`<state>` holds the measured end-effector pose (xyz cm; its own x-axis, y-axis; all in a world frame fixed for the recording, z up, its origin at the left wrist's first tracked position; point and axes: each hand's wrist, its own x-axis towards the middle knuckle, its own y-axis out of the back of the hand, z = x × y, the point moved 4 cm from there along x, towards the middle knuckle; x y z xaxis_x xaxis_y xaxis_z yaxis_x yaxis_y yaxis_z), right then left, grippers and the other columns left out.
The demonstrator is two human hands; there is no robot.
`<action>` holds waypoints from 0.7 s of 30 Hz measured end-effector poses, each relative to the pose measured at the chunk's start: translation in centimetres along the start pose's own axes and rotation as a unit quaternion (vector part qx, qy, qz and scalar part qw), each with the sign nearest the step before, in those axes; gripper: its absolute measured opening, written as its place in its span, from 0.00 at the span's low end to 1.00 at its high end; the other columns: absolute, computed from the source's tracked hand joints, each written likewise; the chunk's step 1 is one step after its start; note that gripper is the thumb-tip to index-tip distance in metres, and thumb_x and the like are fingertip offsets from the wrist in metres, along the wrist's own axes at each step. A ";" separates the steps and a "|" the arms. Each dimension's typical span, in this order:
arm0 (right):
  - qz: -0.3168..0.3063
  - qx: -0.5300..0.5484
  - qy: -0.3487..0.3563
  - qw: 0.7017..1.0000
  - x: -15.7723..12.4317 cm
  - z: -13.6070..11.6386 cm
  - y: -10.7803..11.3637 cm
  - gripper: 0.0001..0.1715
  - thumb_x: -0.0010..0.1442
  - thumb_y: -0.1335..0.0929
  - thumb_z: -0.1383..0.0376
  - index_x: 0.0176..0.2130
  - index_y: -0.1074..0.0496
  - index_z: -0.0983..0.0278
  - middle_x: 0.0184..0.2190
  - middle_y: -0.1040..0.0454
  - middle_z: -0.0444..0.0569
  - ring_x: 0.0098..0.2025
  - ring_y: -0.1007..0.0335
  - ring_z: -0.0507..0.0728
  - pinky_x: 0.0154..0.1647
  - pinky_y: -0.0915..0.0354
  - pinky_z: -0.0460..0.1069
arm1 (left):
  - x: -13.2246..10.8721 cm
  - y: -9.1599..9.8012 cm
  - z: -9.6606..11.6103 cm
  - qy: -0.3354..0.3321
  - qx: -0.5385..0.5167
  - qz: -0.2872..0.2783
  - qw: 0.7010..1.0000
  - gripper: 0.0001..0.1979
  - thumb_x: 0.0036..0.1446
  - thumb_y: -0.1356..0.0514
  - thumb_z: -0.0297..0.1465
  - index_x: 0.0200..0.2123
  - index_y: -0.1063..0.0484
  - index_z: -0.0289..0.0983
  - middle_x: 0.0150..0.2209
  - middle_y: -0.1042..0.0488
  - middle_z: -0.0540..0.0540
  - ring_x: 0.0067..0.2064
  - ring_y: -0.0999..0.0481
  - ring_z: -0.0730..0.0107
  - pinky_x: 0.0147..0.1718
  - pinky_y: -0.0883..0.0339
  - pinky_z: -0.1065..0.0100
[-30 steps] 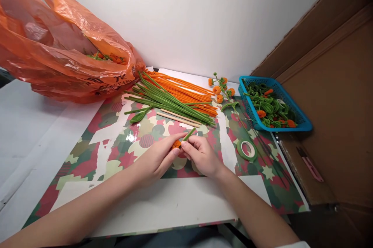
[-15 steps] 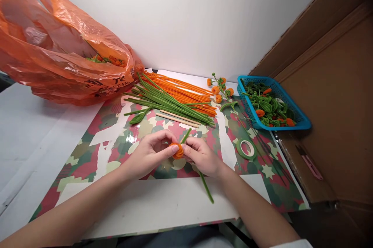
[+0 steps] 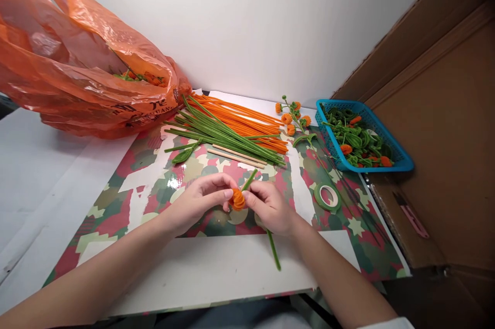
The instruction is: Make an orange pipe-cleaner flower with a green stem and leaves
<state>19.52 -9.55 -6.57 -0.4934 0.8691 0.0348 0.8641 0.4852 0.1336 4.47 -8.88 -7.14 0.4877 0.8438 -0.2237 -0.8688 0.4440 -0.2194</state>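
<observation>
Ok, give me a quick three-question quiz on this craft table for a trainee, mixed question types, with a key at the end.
1. True or false: the roll of green tape lies inside the blue basket.
2. Which hand grips the green pipe cleaner that carries the orange coil? A) left hand B) right hand C) neither
3. Fill in: the loose orange pipe cleaners lie next to the ______ plastic bag.

Key
1. False: it lies on the patterned paper, left of the basket.
2. B; the left hand's fingertips pinch the coil.
3. orange
</observation>
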 end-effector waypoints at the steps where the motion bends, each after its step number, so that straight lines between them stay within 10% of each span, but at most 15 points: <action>1: 0.005 -0.035 0.016 0.999 -0.1 -0.3 0.2 0.14 0.64 0.38 0.64 0.27 0.35 0.64 0.23 0.35 0.42 0.26 0.41 0.50 0.27 0.44 0.45 | 0.0 0.0 0.0 0.001 0.014 -0.002 1.000 0.12 0.53 0.36 0.40 0.34 0.29 0.36 0.29 0.30 0.50 0.29 0.30 0.72 0.30 0.34 0.70; 5: 0.014 -0.111 0.051 0.992 -0.1 -0.9 0.5 0.16 0.63 0.38 0.67 0.23 0.39 0.63 0.22 0.39 0.41 0.25 0.44 0.49 0.27 0.46 0.45 | -0.1 0.0 0.2 0.021 0.035 -0.024 0.999 0.11 0.54 0.36 0.39 0.32 0.30 0.36 0.28 0.30 0.51 0.28 0.31 0.74 0.30 0.35 0.71; 9: -0.024 0.061 -0.041 0.997 0.1 0.3 0.1 0.18 0.62 0.35 0.57 0.24 0.41 0.63 0.19 0.45 0.37 0.22 0.51 0.48 0.24 0.49 0.45 | 0.0 -0.2 0.1 0.031 0.022 -0.044 0.998 0.14 0.55 0.37 0.42 0.31 0.28 0.35 0.28 0.30 0.50 0.28 0.30 0.72 0.30 0.33 0.70; 16: -0.094 0.440 -0.216 0.867 0.0 1.8 -1.6 0.13 0.58 0.32 0.60 0.29 0.39 0.62 0.18 0.51 0.34 0.19 0.62 0.46 0.21 0.52 0.42 | 0.2 -0.1 0.0 0.045 -0.098 0.008 0.994 0.17 0.51 0.36 0.45 0.28 0.28 0.34 0.26 0.30 0.49 0.25 0.31 0.74 0.25 0.33 0.72; 21: -0.089 0.419 -0.234 0.873 0.1 1.8 -1.9 0.14 0.57 0.31 0.59 0.28 0.39 0.63 0.17 0.51 0.34 0.19 0.62 0.46 0.20 0.54 0.42 | 0.1 0.2 0.3 0.010 -0.013 0.027 1.000 0.15 0.49 0.33 0.41 0.31 0.28 0.35 0.26 0.29 0.50 0.25 0.31 0.75 0.23 0.33 0.73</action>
<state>18.04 -10.25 -8.61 -0.7027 0.6209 -0.3474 0.6437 0.3469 -0.6821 4.36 -8.65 -6.91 0.4426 0.8598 -0.2546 -0.8912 0.3905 -0.2306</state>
